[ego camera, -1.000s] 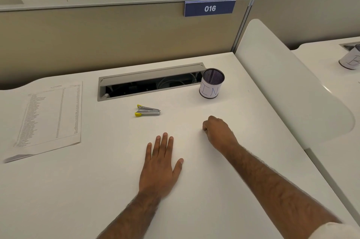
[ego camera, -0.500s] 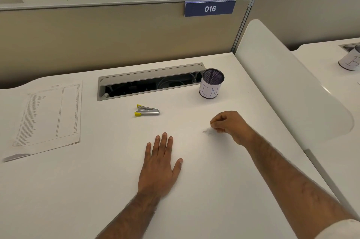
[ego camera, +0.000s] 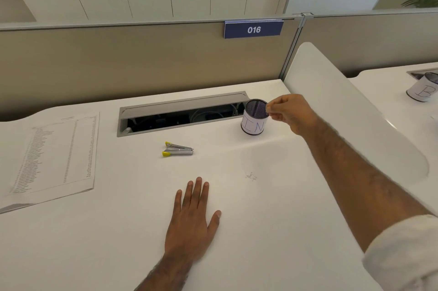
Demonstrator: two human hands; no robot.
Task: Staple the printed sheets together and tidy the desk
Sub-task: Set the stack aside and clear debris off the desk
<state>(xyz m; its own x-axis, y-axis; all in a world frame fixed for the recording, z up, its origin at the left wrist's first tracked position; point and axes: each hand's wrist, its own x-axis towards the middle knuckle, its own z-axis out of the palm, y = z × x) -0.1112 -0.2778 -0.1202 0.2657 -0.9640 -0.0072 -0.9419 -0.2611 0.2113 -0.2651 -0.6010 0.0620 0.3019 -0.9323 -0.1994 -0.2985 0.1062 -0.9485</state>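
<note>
Pinching a glinting bit point(ego camera: 267, 113), too small for me to name, my right hand point(ego camera: 290, 113) hangs at the rim of the mesh cup point(ego camera: 254, 123) with its paper band lettered "IN". My left hand point(ego camera: 192, 224) lies flat on the desk point(ego camera: 284, 231), fingers straight. The printed sheets point(ego camera: 54, 153) sit at the desk's far left, a white stack with columns of fine dark print, well apart from both hands. A silver stapler point(ego camera: 179, 149) with yellow tips lies between stack and cup.
</note>
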